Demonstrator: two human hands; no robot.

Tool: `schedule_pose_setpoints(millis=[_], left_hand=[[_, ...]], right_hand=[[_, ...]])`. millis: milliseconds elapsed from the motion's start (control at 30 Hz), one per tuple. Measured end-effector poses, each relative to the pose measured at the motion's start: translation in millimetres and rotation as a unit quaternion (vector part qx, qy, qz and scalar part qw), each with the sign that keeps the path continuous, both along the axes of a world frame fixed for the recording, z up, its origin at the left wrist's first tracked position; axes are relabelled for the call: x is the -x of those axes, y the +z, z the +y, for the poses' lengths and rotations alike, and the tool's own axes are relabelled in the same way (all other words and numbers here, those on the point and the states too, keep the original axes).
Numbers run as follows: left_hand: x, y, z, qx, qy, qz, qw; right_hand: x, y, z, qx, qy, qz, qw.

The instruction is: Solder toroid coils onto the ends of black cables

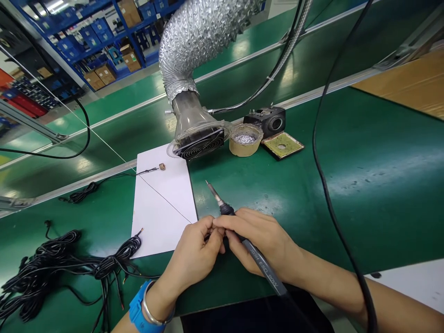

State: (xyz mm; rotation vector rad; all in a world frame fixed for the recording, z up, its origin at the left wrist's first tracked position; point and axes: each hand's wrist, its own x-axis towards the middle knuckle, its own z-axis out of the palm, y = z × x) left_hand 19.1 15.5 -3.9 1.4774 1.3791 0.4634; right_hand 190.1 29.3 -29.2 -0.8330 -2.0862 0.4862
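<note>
My right hand [267, 236] is closed around a soldering iron [263, 266], its grey handle crossing the palm and its bare tip pointing up and away over the table. The right fingertips meet those of my left hand [197, 252], which is pinched shut. A small dark bit shows between the left fingers, too hidden to name. A thin wire [163, 198] slants down from the upper left to the left hand. To the left lie bundled black cables [52, 263], some with bare ends. A white sheet [159, 208] carries a cable with a small brownish connector [162, 166].
A fume extractor hood [199, 134] on a silver duct [194, 46] hangs beyond my hands. Near it are a round tin [245, 141], a yellow-green sponge tray [282, 145] and a black iron holder [270, 121]. A black cord [321, 171] hangs on the right.
</note>
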Motion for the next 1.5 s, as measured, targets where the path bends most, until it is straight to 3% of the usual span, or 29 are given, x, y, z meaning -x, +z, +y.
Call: schedule_pose_setpoints(millis=[267, 367, 500, 700, 1000, 1500], left_hand=[[7, -1.7, -1, 0.089, -0.042, -0.049, 0.994], [7, -3.4, -2, 0.081, -0.028, -0.055, 0.995], [4, -5.8, -6, 0.079, 0.009, -0.047, 0.996], [-1, -10.5, -9, 0.073, 0.042, -0.036, 0.996], [-9, -10.4, -11, 0.058, 0.066, -0.015, 0.996], [-14, -3.0, -10, 0.037, 0.046, 0.038, 0.998]], right_hand=[[-4, -3.0, 5, -0.042, 0.076, -0.007, 0.996], [-9, -1.7, 7, -0.068, 0.056, -0.017, 0.996], [-21, 0.3, 4, -0.082, -0.009, 0.072, 0.994], [-41, 3.6, -11, -0.053, -0.037, 0.188, 0.98], [-47, 2.6, -20, 0.081, -0.017, 0.224, 0.971], [-45, 5.8, -18, 0.093, 0.0, 0.23, 0.969]])
